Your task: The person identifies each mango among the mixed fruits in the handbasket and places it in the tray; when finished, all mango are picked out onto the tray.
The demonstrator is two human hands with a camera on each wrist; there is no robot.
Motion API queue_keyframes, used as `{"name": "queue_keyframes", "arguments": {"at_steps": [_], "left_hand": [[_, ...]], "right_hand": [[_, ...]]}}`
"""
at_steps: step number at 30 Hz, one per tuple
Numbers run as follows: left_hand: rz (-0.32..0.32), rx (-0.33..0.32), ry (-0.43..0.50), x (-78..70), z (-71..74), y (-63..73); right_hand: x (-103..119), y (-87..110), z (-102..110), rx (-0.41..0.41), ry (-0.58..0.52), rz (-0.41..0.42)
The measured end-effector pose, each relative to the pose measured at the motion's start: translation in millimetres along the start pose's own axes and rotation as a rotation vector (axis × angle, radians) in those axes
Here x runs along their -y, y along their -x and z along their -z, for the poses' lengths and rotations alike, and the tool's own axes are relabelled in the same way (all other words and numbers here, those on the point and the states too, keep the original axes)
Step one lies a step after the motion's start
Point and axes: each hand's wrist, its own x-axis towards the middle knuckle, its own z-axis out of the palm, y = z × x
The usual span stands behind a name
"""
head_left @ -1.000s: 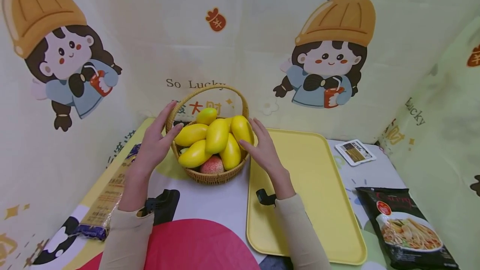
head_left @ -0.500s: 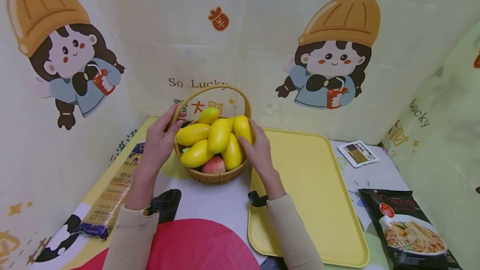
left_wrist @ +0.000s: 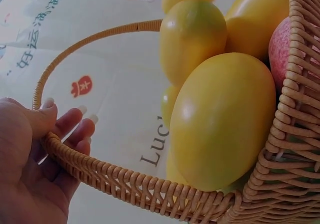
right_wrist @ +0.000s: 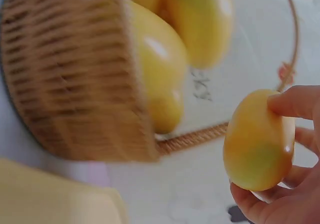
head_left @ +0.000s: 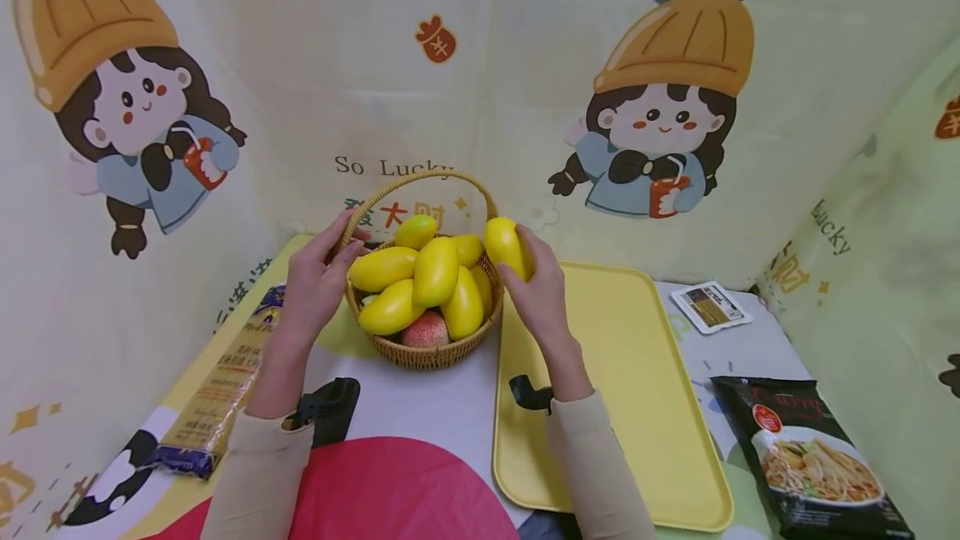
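The wicker basket (head_left: 431,358) stands in the middle, heaped with several yellow mangoes (head_left: 435,272) and a reddish peach (head_left: 426,330). Its arched handle (left_wrist: 120,176) runs through the grip of my left hand (head_left: 318,290), whose thumb and fingers curl round the handle's left side. At the basket's right side, my right hand (head_left: 543,298) pinches one mango (right_wrist: 257,141) between thumb and fingers. That mango is lifted off the heap and apart from the other fruit, as the right wrist view shows. What lies deeper in the basket is hidden.
A yellow tray (head_left: 630,407) lies right of the basket, under my right forearm. Further right are a small white packet (head_left: 710,305) and a black noodle bag (head_left: 813,457). A long pasta pack (head_left: 217,390) lies at the left. Printed cloth walls stand behind and at both sides.
My right hand has taken hold of the rightmost mango and drawn it to the right, off the heap. My left hand has moved in from beside the handle and gripped it.
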Motion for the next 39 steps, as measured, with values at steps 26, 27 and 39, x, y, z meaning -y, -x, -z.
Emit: {"name": "queue_keyframes", "arguments": {"at_steps": [26,27,39], "left_hand": [[-0.069,-0.055,0.017,0.8,6.3,0.2],[-0.069,-0.054,0.018,1.0,6.4,0.2],[-0.06,-0.026,0.006,6.9,-1.0,-1.3]], "right_hand": [[-87.9,1.2,13.3,0.071,0.294,-0.233],[-90.0,2.0,11.9,0.066,0.299,-0.228],[-87.3,10.5,8.7,0.152,0.333,-0.205]]}}
